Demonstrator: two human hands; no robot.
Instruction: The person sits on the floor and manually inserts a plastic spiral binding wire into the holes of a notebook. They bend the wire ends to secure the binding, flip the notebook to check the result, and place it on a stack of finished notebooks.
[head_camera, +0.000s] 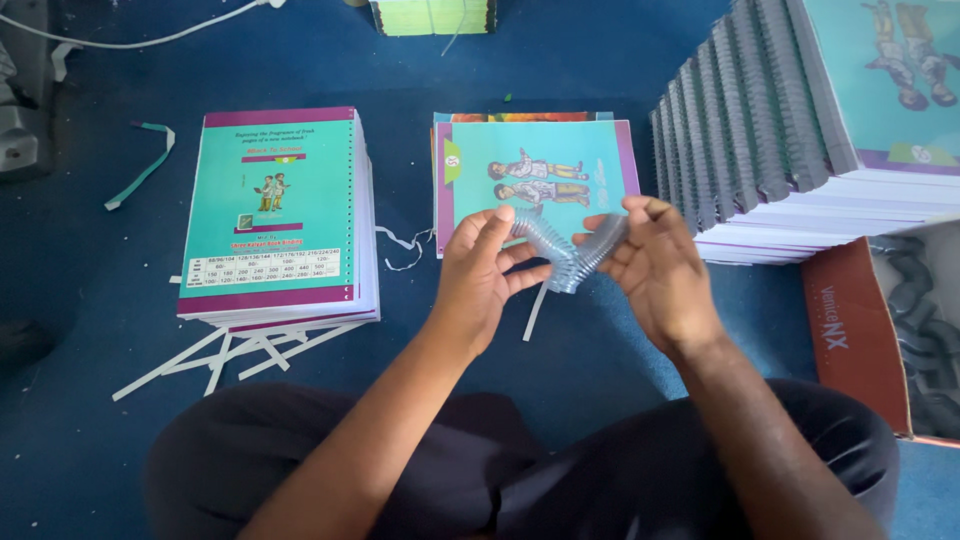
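Clear plastic coil (565, 255) is bent into a V between both hands, left (480, 270) and right (655, 265), each gripping one end to flex it, above a teal notebook (540, 175) lying on the blue floor (90, 290) beside stacked books (275, 215).

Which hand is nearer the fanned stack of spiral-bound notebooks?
Right. The right hand holds the clear plastic spiral coil just beside the fanned stack of spiral-bound notebooks; the left hand grips the coil's other end, farther away.
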